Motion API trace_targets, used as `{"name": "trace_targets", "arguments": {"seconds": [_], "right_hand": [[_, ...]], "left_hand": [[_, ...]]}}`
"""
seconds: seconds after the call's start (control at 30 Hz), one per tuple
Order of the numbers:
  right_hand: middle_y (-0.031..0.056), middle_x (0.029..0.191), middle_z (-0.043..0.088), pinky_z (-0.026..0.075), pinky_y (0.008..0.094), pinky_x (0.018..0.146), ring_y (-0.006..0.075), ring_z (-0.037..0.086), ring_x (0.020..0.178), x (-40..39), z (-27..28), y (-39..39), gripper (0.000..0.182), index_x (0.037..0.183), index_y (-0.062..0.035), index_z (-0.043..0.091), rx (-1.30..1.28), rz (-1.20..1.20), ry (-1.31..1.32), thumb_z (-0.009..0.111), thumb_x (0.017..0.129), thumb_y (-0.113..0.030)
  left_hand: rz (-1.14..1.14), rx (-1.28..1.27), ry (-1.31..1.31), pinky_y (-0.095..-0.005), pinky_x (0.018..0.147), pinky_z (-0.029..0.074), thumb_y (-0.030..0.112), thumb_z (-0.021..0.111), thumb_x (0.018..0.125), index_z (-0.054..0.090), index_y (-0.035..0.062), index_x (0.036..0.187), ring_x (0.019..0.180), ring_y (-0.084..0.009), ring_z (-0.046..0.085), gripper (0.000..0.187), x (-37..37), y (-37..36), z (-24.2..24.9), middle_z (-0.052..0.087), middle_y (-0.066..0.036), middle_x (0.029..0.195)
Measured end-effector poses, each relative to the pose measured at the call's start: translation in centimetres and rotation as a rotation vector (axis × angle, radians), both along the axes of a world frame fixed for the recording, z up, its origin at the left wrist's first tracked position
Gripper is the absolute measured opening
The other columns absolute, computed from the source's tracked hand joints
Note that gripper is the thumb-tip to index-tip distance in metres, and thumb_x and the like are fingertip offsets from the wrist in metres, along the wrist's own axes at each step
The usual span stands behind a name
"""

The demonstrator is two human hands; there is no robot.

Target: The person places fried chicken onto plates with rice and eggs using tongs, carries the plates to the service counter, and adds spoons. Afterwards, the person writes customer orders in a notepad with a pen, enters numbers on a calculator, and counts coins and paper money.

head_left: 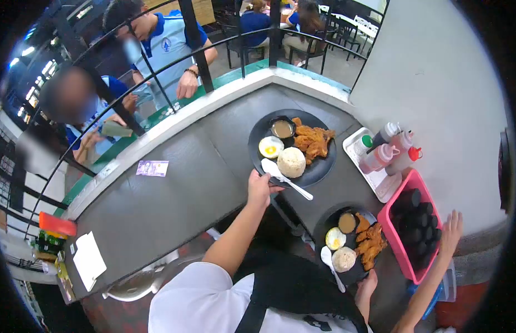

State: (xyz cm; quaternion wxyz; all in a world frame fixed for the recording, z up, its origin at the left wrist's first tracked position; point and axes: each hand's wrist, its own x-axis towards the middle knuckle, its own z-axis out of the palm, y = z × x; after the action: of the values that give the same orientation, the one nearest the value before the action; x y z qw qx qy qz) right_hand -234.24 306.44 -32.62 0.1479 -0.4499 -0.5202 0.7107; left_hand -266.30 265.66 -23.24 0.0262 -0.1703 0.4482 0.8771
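Note:
My left hand [259, 190] grips the near rim of a black plate [320, 178] over the dark counter. Fried chicken [313, 139], a rice mound [292, 162], a fried egg [270, 147] and a cup of brown gravy [281, 129] are on it, with a white spoon and fork [283, 176] across its edge. Lower right, my right hand [367, 284] holds the rim of a second black plate [323, 227] with similar food; some of its fingers are hidden beneath. Another person's open hand [452, 230] reaches in beside the pink basket [395, 236].
Dark cylindrical items fill the pink basket. Behind it, a white tray [388, 191] holds several sauce bottles. A purple banknote [152, 168] and a white flat item [89, 261] lie on the left counter [185, 205]. People stand beyond the black railing [194, 44]. A wall [435, 83] bounds the right.

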Motion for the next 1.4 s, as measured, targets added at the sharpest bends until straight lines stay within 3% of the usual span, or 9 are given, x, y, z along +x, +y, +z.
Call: {"name": "trace_targets", "arguments": {"seconds": [0.03,0.23,0.63,0.7,0.83,0.87,0.97,1.1,1.4], "right_hand": [[0.0038,0.084,0.062,0.043,0.0285,0.052,0.0139,0.057,0.065,-0.7,-0.4,-0.3,0.022,0.108,-0.0018,0.059,-0.002,-0.066,0.030,0.051,0.092,-0.015],[0.0081,0.089,0.062,0.045,0.0320,0.059,0.0196,0.058,0.072,-3.2,0.4,-2.8,0.025,0.109,-0.0006,0.059,0.083,-0.185,-0.032,0.050,0.091,-0.014],[0.0168,0.100,0.062,0.048,0.0391,0.074,0.0312,0.059,0.086,-2.2,1.4,-8.1,0.030,0.112,0.0019,0.061,0.303,-0.224,-0.354,0.048,0.089,-0.012],[0.0183,0.102,0.062,0.048,0.0403,0.077,0.0332,0.059,0.088,-1.8,0.8,-9.1,0.031,0.112,0.0023,0.061,0.393,-0.160,-0.401,0.048,0.088,-0.012],[0.0164,0.108,0.061,0.048,0.0371,0.079,0.0292,0.059,0.088,-2.6,1.2,-10.4,0.033,0.115,0.0057,0.059,0.853,0.074,-0.372,0.053,0.090,-0.014],[0.0230,0.112,0.060,0.050,0.0417,0.082,0.0373,0.060,0.090,-8.0,6.8,-13.2,0.037,0.115,0.0067,0.058,0.350,-0.342,-0.399,0.057,0.082,-0.010],[0.0257,0.116,0.058,0.049,0.0428,0.085,0.0401,0.059,0.097,-5.7,4.3,-12.4,0.042,0.116,0.0071,0.058,0.717,0.008,-0.458,0.058,0.077,-0.008],[0.0245,0.125,0.055,0.046,0.0400,0.090,0.0356,0.054,0.112,-10.8,8.0,-14.3,0.038,0.119,0.0080,0.056,0.127,-0.486,-0.467,0.052,0.085,-0.009],[0.0191,0.112,0.059,0.048,0.0380,0.082,0.0306,0.057,0.100,-8.5,4.0,-12.3,0.032,0.115,0.0041,0.058,0.226,-0.378,-0.486,0.058,0.087,-0.012]], "left_hand": [[-0.017,0.002,0.020,-0.0454,0.059,0.060,-0.001,0.038,0.089,0.044,0.0014,0.113,0.078,-0.0309,0.068,0.025,-1.6,-0.6,-0.3,0.062,-0.017,0.099],[-0.114,-0.011,0.057,-0.0381,0.057,0.061,-0.001,0.038,0.090,0.041,0.0014,0.113,0.073,-0.0275,0.069,0.024,-12.4,-2.7,-0.8,0.063,-0.018,0.097],[-0.196,-0.023,0.079,-0.0418,0.057,0.062,-0.001,0.037,0.087,0.041,0.0004,0.111,0.076,-0.0307,0.069,0.024,-32.2,-0.2,0.2,0.062,-0.020,0.099],[-0.193,-0.009,0.071,-0.0417,0.057,0.062,-0.001,0.037,0.087,0.041,0.0011,0.111,0.077,-0.0309,0.069,0.024,-35.0,0.4,0.1,0.062,-0.021,0.099],[-0.225,-0.002,0.118,-0.0416,0.057,0.062,-0.001,0.037,0.087,0.041,0.0008,0.112,0.077,-0.0315,0.069,0.025,-40.2,1.6,-0.8,0.063,-0.021,0.099],[-0.228,-0.013,0.107,-0.0416,0.057,0.062,-0.001,0.037,0.087,0.040,0.0007,0.112,0.076,-0.0316,0.069,0.025,-41.1,2.0,-0.5,0.063,-0.021,0.099],[-0.242,-0.011,0.097,-0.0420,0.057,0.062,-0.001,0.037,0.088,0.039,0.0001,0.113,0.077,-0.0316,0.069,0.025,-43.6,2.6,-1.3,0.061,-0.021,0.101],[-0.221,0.001,0.078,-0.0429,0.057,0.062,-0.001,0.037,0.088,0.039,0.0001,0.114,0.078,-0.0317,0.068,0.026,-46.5,3.4,-2.0,0.060,-0.021,0.104],[-0.235,0.005,0.112,-0.0438,0.059,0.060,0.003,0.042,0.088,0.039,0.0004,0.115,0.079,-0.0325,0.067,0.027,-48.9,4.0,-4.2,0.058,-0.019,0.106]]}}
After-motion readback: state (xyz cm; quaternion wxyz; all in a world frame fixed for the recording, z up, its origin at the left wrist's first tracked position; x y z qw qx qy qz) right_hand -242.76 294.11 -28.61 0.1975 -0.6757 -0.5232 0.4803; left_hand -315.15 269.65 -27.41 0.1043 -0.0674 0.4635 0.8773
